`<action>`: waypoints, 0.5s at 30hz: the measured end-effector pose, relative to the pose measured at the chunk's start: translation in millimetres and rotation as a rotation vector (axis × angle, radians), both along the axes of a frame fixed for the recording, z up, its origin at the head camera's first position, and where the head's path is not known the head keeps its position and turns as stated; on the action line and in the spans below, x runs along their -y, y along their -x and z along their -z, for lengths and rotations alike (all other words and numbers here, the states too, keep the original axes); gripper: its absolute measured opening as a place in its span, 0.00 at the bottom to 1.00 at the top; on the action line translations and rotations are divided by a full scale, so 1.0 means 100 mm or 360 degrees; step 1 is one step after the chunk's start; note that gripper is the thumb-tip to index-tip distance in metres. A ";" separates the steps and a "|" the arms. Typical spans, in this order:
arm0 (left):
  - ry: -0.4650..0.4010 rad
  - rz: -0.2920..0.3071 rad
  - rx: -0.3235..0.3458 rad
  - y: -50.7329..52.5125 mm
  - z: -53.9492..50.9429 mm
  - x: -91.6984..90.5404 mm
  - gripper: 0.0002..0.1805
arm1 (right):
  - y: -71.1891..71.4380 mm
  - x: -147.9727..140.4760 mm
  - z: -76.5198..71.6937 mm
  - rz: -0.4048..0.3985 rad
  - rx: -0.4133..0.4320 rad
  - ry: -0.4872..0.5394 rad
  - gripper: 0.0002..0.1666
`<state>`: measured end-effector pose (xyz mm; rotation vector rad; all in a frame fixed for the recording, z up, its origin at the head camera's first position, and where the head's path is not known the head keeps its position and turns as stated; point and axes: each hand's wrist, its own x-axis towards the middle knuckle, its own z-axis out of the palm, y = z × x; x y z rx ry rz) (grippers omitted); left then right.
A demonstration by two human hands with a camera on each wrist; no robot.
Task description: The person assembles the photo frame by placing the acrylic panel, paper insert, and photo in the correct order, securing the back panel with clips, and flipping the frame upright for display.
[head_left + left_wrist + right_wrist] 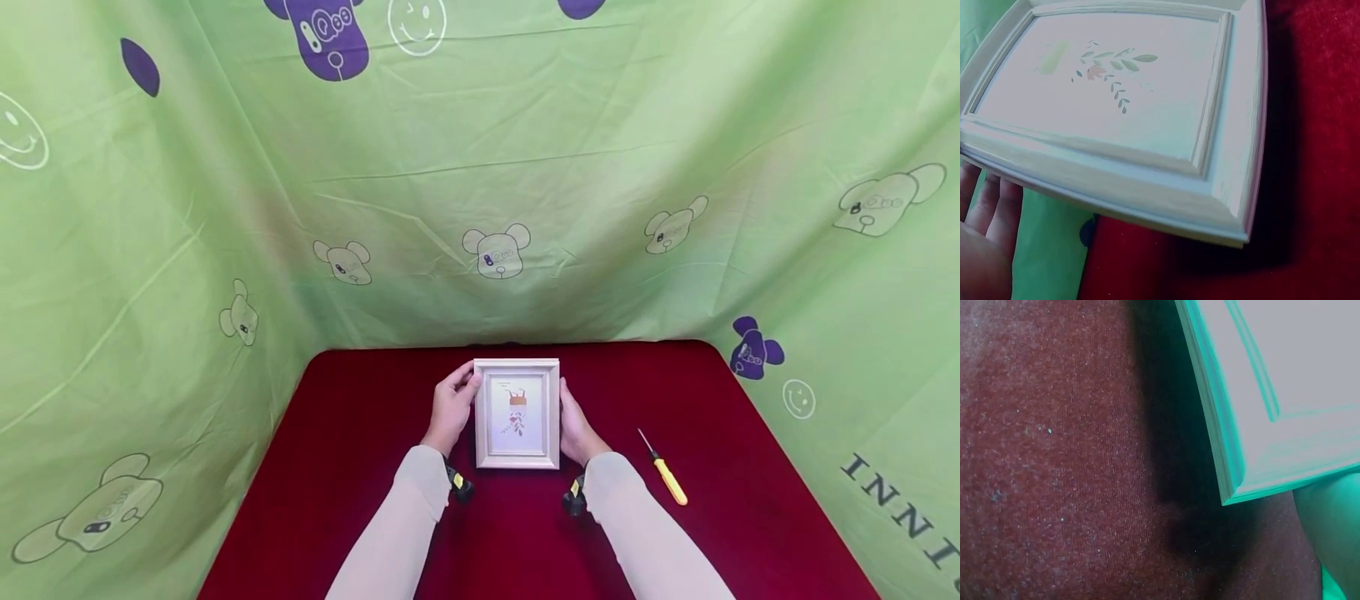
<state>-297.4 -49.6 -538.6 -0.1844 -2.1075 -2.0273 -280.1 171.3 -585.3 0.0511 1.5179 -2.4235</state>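
A white picture frame stands tilted up toward me between my two hands, its front showing a printed drawing of a cup with leaves. At its upper left edge my left hand grips it, thumb by the front and fingers reaching behind. My right hand holds the opposite edge, its far fingers hidden behind the frame. In the left wrist view, part of the left hand appears below the frame's edge. The right wrist view catches a corner of the frame over its dark shadow, with part of the right hand beside it.
A screwdriver with a yellow handle lies on the red cloth-covered table, right of my right forearm. Green printed curtains close in the table at the back and both sides.
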 end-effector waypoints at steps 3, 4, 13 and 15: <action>0.0014 0.0005 -0.0022 -0.09 -0.16 -0.02 0.18 | 0.01 0.00 -0.02 0.0015 -0.0001 -0.0002 0.44; 0.0019 0.0004 -0.0034 -0.12 -0.20 -0.02 0.18 | 0.02 0.01 -0.02 0.0026 -0.0002 -0.0011 0.45; -0.0019 0.0007 0.0012 0.01 -0.03 0.01 0.19 | 0.07 0.01 -0.01 0.0048 0.0000 -0.0040 0.40; -0.0044 -0.0002 0.0035 0.08 0.08 0.01 0.19 | 0.07 0.01 -0.01 0.0016 -0.0017 -0.0021 0.39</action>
